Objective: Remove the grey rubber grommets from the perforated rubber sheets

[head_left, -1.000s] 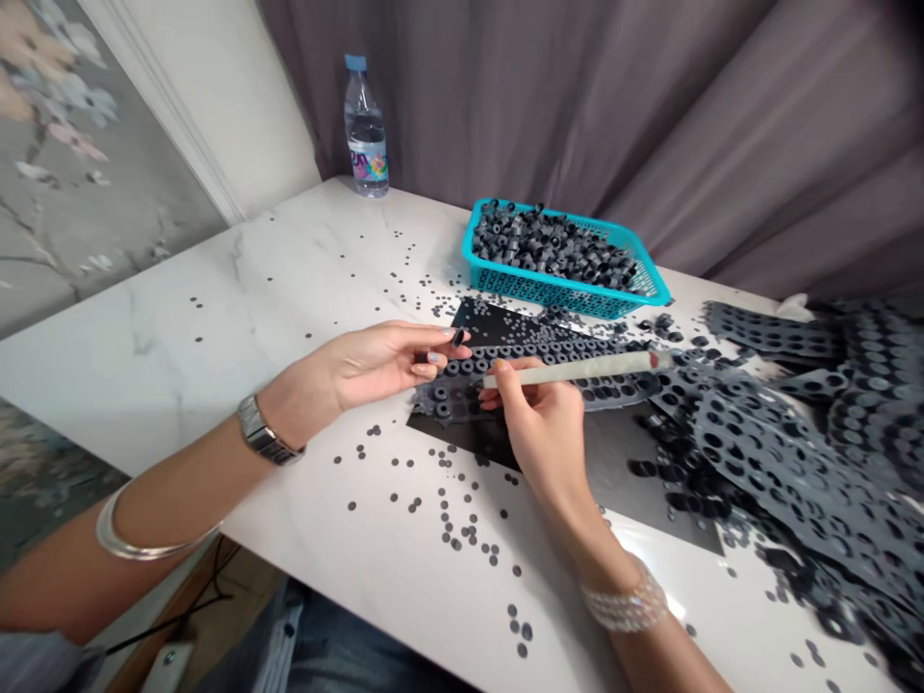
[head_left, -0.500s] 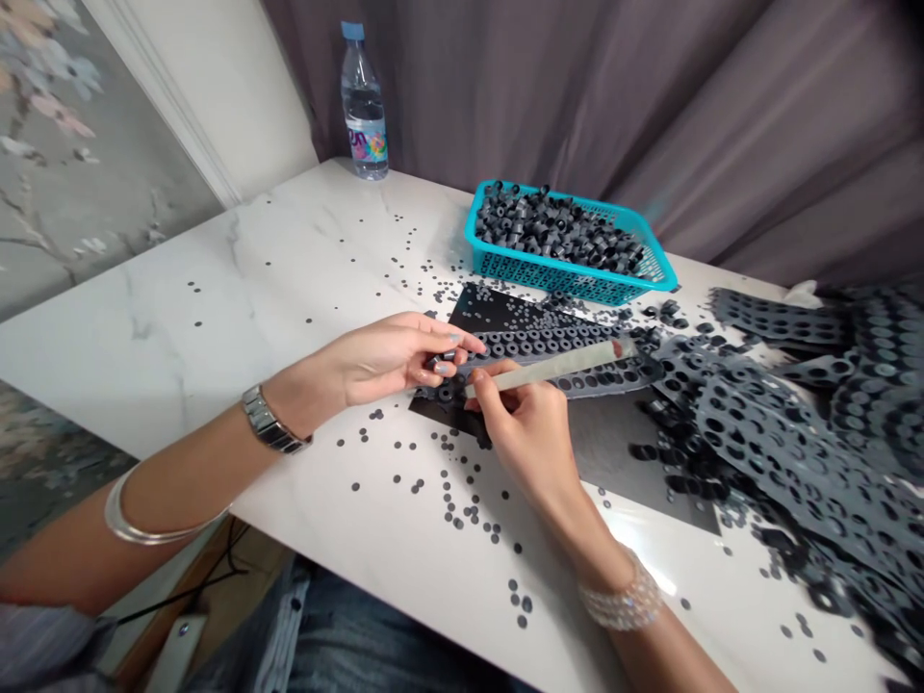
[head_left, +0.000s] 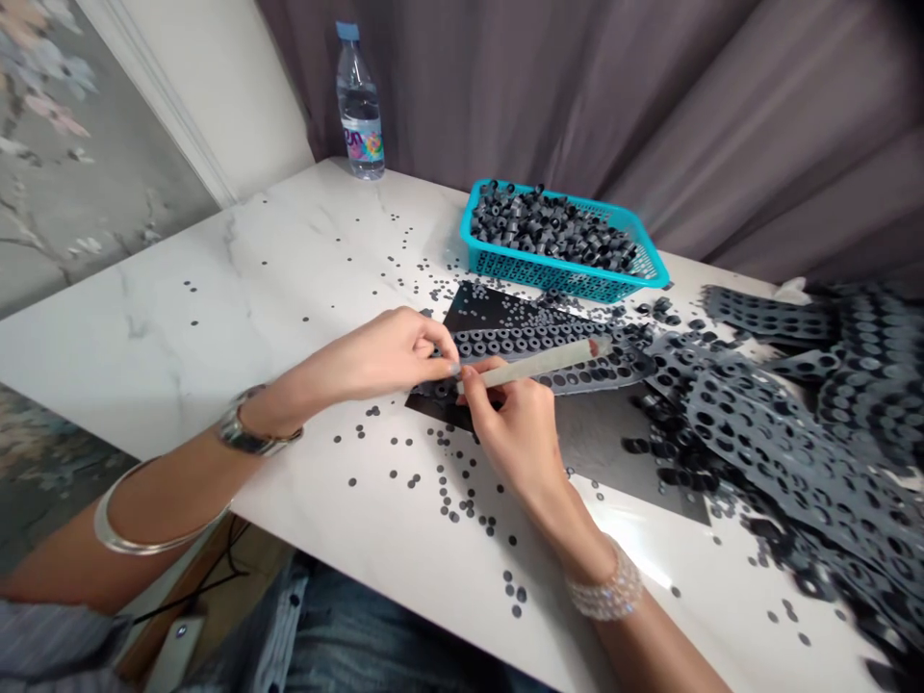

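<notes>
My right hand [head_left: 516, 423] is wrapped around a stick-like tool covered in pale tape [head_left: 545, 364], whose far end is reddish. Its lower end points into the near end of a dark grey rubber strip [head_left: 520, 343] with rows of round rings. My left hand [head_left: 394, 356] is closed, thumb and index finger pinched together right beside the tool's tip. What those fingertips hold is too small to make out. Under the strip lies a black sheet [head_left: 613, 443], and small dark discs [head_left: 451, 505] are scattered around it.
A turquoise basket [head_left: 563, 269] full of small black ring pieces [head_left: 549, 226] stands behind the hands. Punched rubber sheets [head_left: 780, 443] and loose black pieces heap up on the right. A water bottle [head_left: 361, 120] stands at the table's back edge by the curtain.
My left hand has turned over and brought its fingertips to the tool's tip; small dark pieces showed in its fingers before. My right hand keeps its grip on the tool.
</notes>
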`<control>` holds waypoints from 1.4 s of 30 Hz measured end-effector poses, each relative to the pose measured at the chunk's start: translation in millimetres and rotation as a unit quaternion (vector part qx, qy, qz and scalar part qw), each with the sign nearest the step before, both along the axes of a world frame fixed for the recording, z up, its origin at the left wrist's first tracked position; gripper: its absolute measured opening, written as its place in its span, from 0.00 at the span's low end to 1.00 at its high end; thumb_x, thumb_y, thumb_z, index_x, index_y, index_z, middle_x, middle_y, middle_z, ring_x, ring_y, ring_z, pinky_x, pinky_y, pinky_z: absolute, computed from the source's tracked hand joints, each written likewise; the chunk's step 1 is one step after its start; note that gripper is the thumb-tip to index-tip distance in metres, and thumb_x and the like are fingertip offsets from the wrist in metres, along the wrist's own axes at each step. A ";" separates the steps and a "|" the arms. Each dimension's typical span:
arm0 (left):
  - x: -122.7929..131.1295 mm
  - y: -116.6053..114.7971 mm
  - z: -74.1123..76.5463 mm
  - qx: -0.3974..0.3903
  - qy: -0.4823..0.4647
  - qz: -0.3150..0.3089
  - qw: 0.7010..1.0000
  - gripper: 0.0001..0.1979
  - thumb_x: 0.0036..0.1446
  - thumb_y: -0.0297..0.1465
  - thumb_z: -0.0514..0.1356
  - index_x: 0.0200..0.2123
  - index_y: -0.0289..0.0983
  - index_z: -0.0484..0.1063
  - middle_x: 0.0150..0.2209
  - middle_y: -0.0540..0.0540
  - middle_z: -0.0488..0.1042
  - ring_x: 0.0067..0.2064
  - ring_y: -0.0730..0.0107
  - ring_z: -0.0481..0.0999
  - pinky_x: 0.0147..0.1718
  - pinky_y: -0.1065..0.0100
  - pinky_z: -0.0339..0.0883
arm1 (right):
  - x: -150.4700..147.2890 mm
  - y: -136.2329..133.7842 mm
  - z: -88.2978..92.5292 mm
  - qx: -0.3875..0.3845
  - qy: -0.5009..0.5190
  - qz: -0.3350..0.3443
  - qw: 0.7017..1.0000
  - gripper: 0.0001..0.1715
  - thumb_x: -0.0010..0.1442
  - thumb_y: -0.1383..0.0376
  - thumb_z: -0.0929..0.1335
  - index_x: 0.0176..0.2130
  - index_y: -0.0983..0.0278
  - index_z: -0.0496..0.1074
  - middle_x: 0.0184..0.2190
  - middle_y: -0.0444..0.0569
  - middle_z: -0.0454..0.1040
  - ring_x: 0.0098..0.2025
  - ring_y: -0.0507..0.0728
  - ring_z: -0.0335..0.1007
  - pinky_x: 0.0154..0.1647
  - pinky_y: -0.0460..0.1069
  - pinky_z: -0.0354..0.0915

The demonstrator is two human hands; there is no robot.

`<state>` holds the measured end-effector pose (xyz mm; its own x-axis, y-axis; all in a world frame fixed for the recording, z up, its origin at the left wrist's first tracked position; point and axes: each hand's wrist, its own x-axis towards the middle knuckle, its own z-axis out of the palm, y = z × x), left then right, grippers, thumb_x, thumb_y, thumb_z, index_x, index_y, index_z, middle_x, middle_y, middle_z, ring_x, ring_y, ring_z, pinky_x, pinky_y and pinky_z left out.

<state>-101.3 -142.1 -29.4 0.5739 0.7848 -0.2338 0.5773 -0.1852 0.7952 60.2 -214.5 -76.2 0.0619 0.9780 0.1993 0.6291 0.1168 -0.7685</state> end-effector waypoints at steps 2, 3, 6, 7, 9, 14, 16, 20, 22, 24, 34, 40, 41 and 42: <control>-1.8 -4.7 -1.4 0.116 0.080 -0.028 0.990 0.05 0.51 0.33 0.61 0.32 0.40 0.76 0.18 0.55 0.56 0.20 0.76 0.55 0.21 0.69 0.45 | -0.7 -0.1 1.2 0.002 0.001 -0.001 1.000 0.17 0.64 0.63 0.62 0.26 0.64 0.71 0.20 0.43 0.74 0.19 0.49 0.66 0.23 0.45 0.55; -2.0 -6.9 -3.0 0.152 0.103 -0.043 0.982 0.06 0.51 0.33 0.61 0.32 0.40 0.76 0.19 0.55 0.58 0.21 0.75 0.57 0.22 0.69 0.48 | -1.0 -0.1 1.8 0.003 0.003 0.000 1.000 0.17 0.64 0.64 0.62 0.26 0.64 0.71 0.20 0.43 0.74 0.19 0.49 0.66 0.23 0.45 0.55; 0.6 -12.3 -10.8 0.200 0.142 -0.082 0.966 0.04 0.52 0.31 0.59 0.29 0.39 0.74 0.19 0.54 0.62 0.22 0.75 0.60 0.23 0.69 0.50 | -1.7 -0.3 2.7 0.008 0.009 0.005 1.000 0.17 0.64 0.65 0.62 0.26 0.64 0.71 0.22 0.44 0.75 0.20 0.48 0.67 0.23 0.45 0.56; 2.1 -13.8 -13.5 0.207 0.152 -0.086 0.963 0.05 0.52 0.31 0.58 0.28 0.39 0.73 0.19 0.54 0.63 0.21 0.75 0.60 0.23 0.69 0.50 | -1.9 -0.4 2.5 0.010 0.009 0.008 1.000 0.17 0.64 0.65 0.62 0.26 0.64 0.71 0.22 0.44 0.75 0.20 0.48 0.67 0.23 0.45 0.56; 4.8 -15.8 -16.8 0.215 0.164 -0.079 0.960 0.06 0.53 0.29 0.56 0.25 0.38 0.71 0.19 0.54 0.63 0.20 0.76 0.59 0.22 0.69 0.49 | -2.7 -1.0 1.4 0.017 0.001 0.011 1.000 0.17 0.64 0.65 0.61 0.26 0.64 0.71 0.24 0.44 0.76 0.21 0.48 0.67 0.24 0.45 0.56; -1.1 -9.2 -1.1 0.156 0.127 -0.091 0.975 0.06 0.52 0.28 0.58 0.25 0.38 0.73 0.17 0.54 0.61 0.19 0.78 0.56 0.21 0.70 0.47 | -6.2 -1.9 -1.3 0.048 -0.049 0.004 0.998 0.15 0.64 0.67 0.61 0.27 0.63 0.69 0.26 0.45 0.76 0.19 0.48 0.62 0.25 0.46 0.56; -9.4 -1.6 10.6 0.086 0.084 -0.059 0.991 0.03 0.51 0.31 0.62 0.27 0.38 0.76 0.16 0.55 0.55 0.18 0.79 0.53 0.19 0.70 0.44 | -7.3 -1.8 -1.2 0.044 -0.052 -0.004 0.998 0.15 0.64 0.66 0.61 0.27 0.63 0.69 0.22 0.43 0.74 0.17 0.48 0.59 0.24 0.47 0.55; -18.9 13.3 18.1 -0.057 -0.118 0.089 0.987 0.04 0.49 0.31 0.66 0.30 0.37 0.76 0.18 0.55 0.53 0.19 0.82 0.51 0.17 0.73 0.41 | -6.5 -1.7 0.3 0.025 -0.026 -0.006 0.999 0.15 0.64 0.65 0.62 0.25 0.63 0.68 0.16 0.40 0.67 0.16 0.48 0.58 0.23 0.47 0.54; -14.9 17.0 11.3 -0.164 -0.222 0.122 0.953 0.03 0.50 0.28 0.66 0.28 0.35 0.74 0.20 0.54 0.57 0.19 0.84 0.52 0.17 0.75 0.42 | -3.9 -1.5 1.0 0.013 0.008 -0.011 1.000 0.17 0.64 0.64 0.63 0.24 0.63 0.68 0.16 0.41 0.69 0.16 0.48 0.60 0.23 0.46 0.54; -7.2 18.4 1.8 -0.270 -0.288 0.134 0.909 0.04 0.51 0.26 0.64 0.27 0.34 0.72 0.23 0.51 0.62 0.20 0.84 0.54 0.16 0.77 0.45 | 0.0 -0.5 1.5 0.007 0.056 -0.027 0.998 0.19 0.64 0.61 0.63 0.23 0.64 0.69 0.19 0.43 0.72 0.18 0.49 0.63 0.24 0.46 0.57; -2.1 19.8 -11.2 -0.366 -0.398 0.182 0.821 0.16 0.41 0.14 0.54 0.34 0.29 0.73 0.34 0.40 0.72 0.29 0.77 0.67 0.19 0.78 0.58 | 3.0 11.6 0.4 -0.004 0.141 -0.054 0.989 0.19 0.63 0.58 0.64 0.25 0.65 0.72 0.24 0.47 0.76 0.23 0.53 0.71 0.28 0.47 0.64; 0.2 18.2 -10.4 -0.314 -0.382 0.171 0.852 0.03 0.45 0.22 0.57 0.22 0.32 0.69 0.34 0.39 0.72 0.29 0.72 0.66 0.19 0.71 0.55 | -3.3 15.0 -1.3 -0.010 0.065 -0.030 0.997 0.19 0.63 0.61 0.63 0.24 0.64 0.70 0.22 0.46 0.76 0.21 0.51 0.69 0.26 0.46 0.61; 0.4 18.3 -10.5 -0.304 -0.363 0.161 0.866 0.03 0.46 0.23 0.59 0.22 0.32 0.69 0.32 0.40 0.71 0.28 0.73 0.64 0.19 0.71 0.53 | -3.6 15.0 -1.2 -0.008 0.055 -0.027 0.998 0.19 0.63 0.61 0.63 0.23 0.64 0.70 0.23 0.46 0.76 0.21 0.51 0.69 0.26 0.46 0.60; 0.4 18.3 -10.4 -0.290 -0.335 0.146 0.884 0.03 0.47 0.25 0.60 0.23 0.33 0.70 0.30 0.42 0.70 0.26 0.75 0.62 0.19 0.70 0.50 | -4.0 14.9 -0.9 -0.005 0.047 -0.025 0.999 0.19 0.63 0.62 0.63 0.23 0.64 0.69 0.23 0.46 0.76 0.21 0.50 0.68 0.25 0.46 0.59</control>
<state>-100.9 -123.8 -39.8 0.5293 0.7818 -0.3295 -0.1046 0.4455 0.8891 56.2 -199.6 -77.0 0.1294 0.9751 0.1801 0.5593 0.0782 -0.8253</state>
